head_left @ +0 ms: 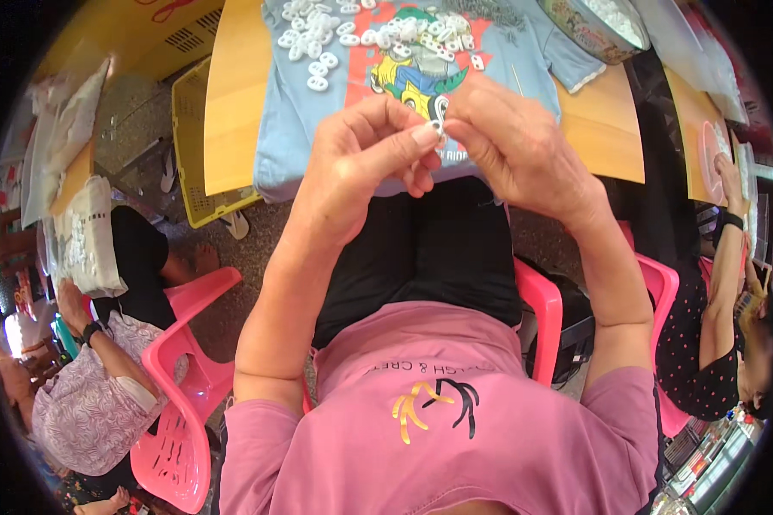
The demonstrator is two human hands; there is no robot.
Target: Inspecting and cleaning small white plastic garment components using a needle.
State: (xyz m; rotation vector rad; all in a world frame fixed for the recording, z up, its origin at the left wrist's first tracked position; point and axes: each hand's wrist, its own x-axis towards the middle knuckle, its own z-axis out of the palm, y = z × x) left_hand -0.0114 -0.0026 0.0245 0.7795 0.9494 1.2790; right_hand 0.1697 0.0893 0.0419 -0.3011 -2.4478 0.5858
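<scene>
Above my lap, at the table's near edge, my two hands meet fingertip to fingertip. My left hand [365,154] is closed, its thumb and forefinger pinching a small white plastic piece [438,126]. My right hand [524,142] is closed too, with thumb and forefinger pinched at that piece's right side; whatever those fingertips grip is too small to make out. Beyond them lies a pile of white oval two-holed plastic pieces [305,34], with more small white pieces [438,33] to its right. Small grey parts [494,12] are heaped farther back.
A printed blue T-shirt [305,129] covers much of the wooden table [232,112]. A round tin [575,34] with white contents stands back right. A thin rod [517,79] lies on the shirt. Yellow crate [193,146] at left; people sit on both sides, a pink chair [180,403] at left.
</scene>
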